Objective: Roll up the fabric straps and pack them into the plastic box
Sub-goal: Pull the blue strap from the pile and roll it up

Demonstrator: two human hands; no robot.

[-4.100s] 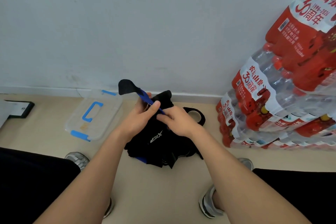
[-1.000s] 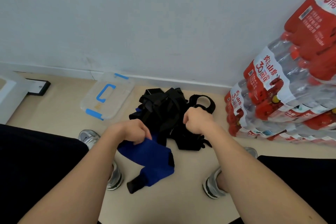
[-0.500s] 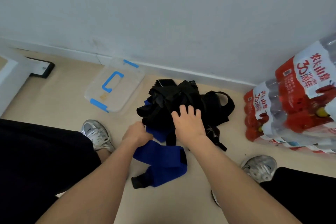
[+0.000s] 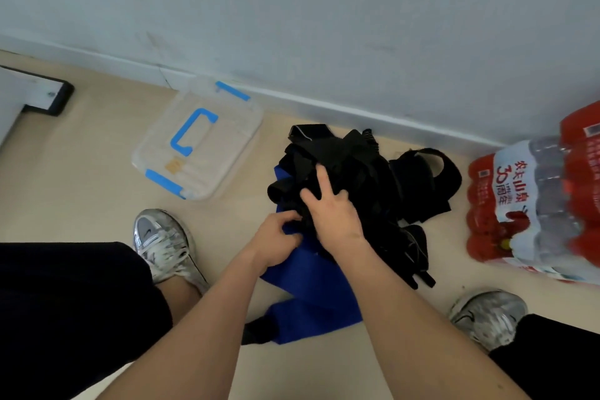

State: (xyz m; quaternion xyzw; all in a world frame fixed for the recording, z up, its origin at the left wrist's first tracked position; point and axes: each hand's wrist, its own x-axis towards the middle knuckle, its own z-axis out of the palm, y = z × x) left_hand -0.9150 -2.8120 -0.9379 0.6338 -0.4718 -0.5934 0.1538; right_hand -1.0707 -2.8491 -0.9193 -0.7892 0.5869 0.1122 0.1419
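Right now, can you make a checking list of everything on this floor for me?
Surface: beige floor, smooth.
Job's things: black strap pile loose, not rolled; blue strap spread out at its near side; plastic box with its lid on, near the wall.
Clutter: bottled water packs at the right.
Grippers: left hand grips the blue strap's edge; right hand rests on the pile, fingers spread.
Cables: nothing seen.
Surroundings: pale wall, skirting board, the person's grey trainers.
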